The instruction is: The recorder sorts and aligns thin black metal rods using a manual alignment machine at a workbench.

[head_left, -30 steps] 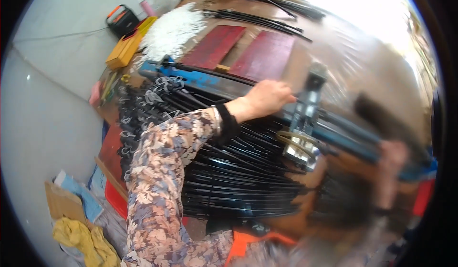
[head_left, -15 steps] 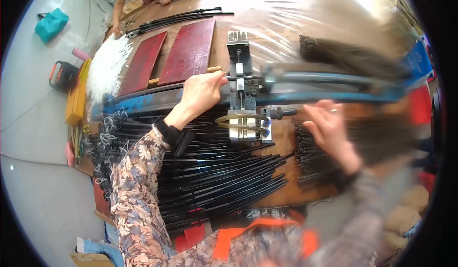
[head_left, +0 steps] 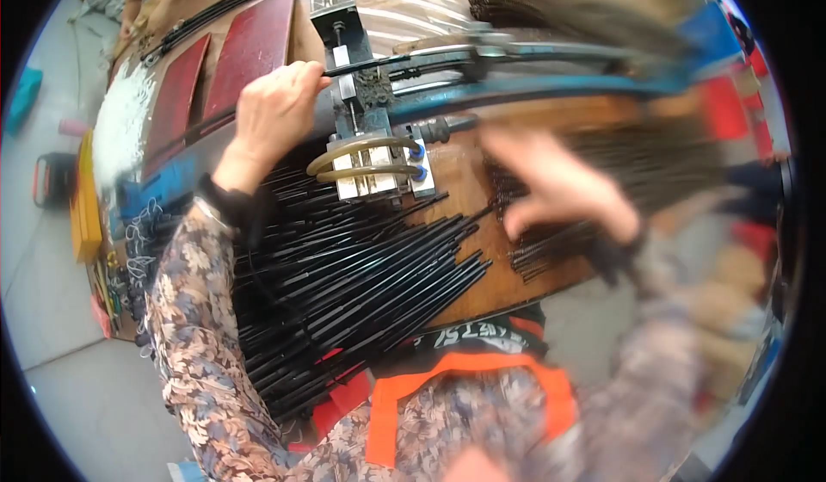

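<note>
I see a thin black rod (head_left: 379, 62) running across the top of the small metal press (head_left: 366, 129), and my left hand (head_left: 274, 112) is closed round its left end, fingers curled tight over it just beside the press's upright post. The rod carries on to the right, where it merges into a blurred blue-grey bar, so I cannot tell where it ends.

My right hand (head_left: 559, 191) is smeared by motion. It hangs over the wooden bench (head_left: 469, 194), fingers loosely spread and pointing left, close above a small bundle of dark rods (head_left: 538, 245); I cannot tell whether it touches them or holds any.

Below the left wrist lies a big heap of black rods (head_left: 344, 284), long, slim and glossy, fanned out across the bench edge and toward my lap. The press is bare steel with a brass-coloured loop on its front and a blue fitting at the side.

Farther out, two dark red flat boards (head_left: 232, 60) lie on the bench top left. At the top left corner another person's forearm (head_left: 138, 4) shows, cut off by the rim. My sleeve is a floral print, and an orange strap crosses my front at the lower edge.
</note>
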A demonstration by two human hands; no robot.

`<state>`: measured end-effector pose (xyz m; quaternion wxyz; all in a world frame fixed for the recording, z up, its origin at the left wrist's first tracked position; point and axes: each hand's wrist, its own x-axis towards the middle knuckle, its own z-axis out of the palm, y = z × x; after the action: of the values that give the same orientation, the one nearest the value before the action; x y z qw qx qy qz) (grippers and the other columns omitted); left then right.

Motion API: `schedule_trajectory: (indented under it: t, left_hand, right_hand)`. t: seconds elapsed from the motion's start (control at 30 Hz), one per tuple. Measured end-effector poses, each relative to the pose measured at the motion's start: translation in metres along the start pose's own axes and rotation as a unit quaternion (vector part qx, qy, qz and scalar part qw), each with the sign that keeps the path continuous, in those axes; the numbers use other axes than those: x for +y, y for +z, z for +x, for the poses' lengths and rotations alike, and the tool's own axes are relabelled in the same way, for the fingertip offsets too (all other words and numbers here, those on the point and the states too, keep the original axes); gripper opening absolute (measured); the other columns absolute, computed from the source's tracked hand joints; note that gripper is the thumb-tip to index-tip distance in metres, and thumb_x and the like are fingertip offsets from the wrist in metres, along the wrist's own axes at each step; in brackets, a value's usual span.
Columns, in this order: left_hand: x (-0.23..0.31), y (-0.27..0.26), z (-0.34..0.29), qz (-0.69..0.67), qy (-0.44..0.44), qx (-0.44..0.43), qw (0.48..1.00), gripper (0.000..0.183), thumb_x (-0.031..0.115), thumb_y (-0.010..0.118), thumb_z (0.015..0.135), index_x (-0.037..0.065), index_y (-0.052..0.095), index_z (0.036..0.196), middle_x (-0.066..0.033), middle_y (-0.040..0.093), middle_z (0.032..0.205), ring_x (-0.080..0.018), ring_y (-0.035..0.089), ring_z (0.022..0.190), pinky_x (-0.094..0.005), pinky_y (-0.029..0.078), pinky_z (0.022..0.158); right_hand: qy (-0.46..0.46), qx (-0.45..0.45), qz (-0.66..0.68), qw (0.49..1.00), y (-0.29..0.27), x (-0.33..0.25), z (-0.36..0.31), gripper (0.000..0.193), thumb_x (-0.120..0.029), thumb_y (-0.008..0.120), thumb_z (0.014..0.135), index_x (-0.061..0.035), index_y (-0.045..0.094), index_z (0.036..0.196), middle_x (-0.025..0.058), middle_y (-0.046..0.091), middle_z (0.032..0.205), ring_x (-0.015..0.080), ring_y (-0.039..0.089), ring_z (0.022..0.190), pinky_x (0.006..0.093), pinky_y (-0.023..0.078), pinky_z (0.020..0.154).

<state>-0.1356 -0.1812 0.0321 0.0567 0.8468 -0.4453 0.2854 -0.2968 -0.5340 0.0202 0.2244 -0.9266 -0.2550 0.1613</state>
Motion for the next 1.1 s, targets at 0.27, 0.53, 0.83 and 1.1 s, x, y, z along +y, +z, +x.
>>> schedule_trajectory:
  t: [0.27, 0.53, 0.83, 1.1]
  left_hand:
    - [-0.013, -0.061, -0.045, 0.269, -0.131, -0.183, 0.936, 0.012, 0.027, 0.063, 0.091, 0.021, 0.072, 0.087, -0.0013, 0.066, 0.088, -0.0217, 0.062, 0.092, -0.0421, 0.042, 0.078]
    - [0.204, -0.080, -0.071, -0.044, -0.078, -0.327, 0.941, 0.010, 0.012, 0.062, 0.076, 0.007, 0.065, 0.084, -0.0069, 0.058, 0.083, -0.0241, 0.057, 0.084, -0.0341, 0.046, 0.073]
    - [0.199, -0.092, -0.063, -0.158, -0.127, -0.283, 0.937, 0.050, 0.003, 0.063, 0.080, 0.000, 0.056, 0.129, -0.0111, 0.055, 0.091, -0.0287, 0.059, 0.083, -0.0375, 0.055, 0.064]
    - [0.205, -0.119, -0.035, -0.149, -0.082, -0.271, 0.947, 0.052, 0.001, 0.064, 0.082, 0.004, 0.056, 0.133, -0.0097, 0.051, 0.084, -0.0254, 0.060, 0.076, -0.0370, 0.054, 0.053]
  right_hand:
    - [-0.078, 0.270, -0.036, 0.959, 0.064, 0.024, -0.019, 0.032, -0.010, 0.076, 0.080, -0.0067, 0.072, 0.112, 0.0168, 0.068, 0.123, 0.0365, 0.061, 0.120, 0.0448, 0.051, 0.100]
    - [-0.016, 0.232, 0.059, 0.971, 0.033, 0.014, -0.016, 0.024, -0.015, 0.074, 0.084, -0.0066, 0.074, 0.106, 0.0157, 0.068, 0.106, 0.0321, 0.062, 0.105, 0.0413, 0.048, 0.091]
    - [0.031, 0.169, 0.140, 0.975, 0.040, -0.001, -0.038, 0.025, -0.019, 0.073, 0.089, -0.0074, 0.074, 0.111, 0.0139, 0.074, 0.107, 0.0224, 0.073, 0.090, 0.0327, 0.058, 0.077]
    - [0.034, 0.267, 0.311, 0.912, 0.058, -0.004, -0.055, 0.022, -0.014, 0.067, 0.094, -0.0036, 0.073, 0.113, 0.0089, 0.072, 0.092, 0.0137, 0.063, 0.082, 0.0284, 0.050, 0.074]
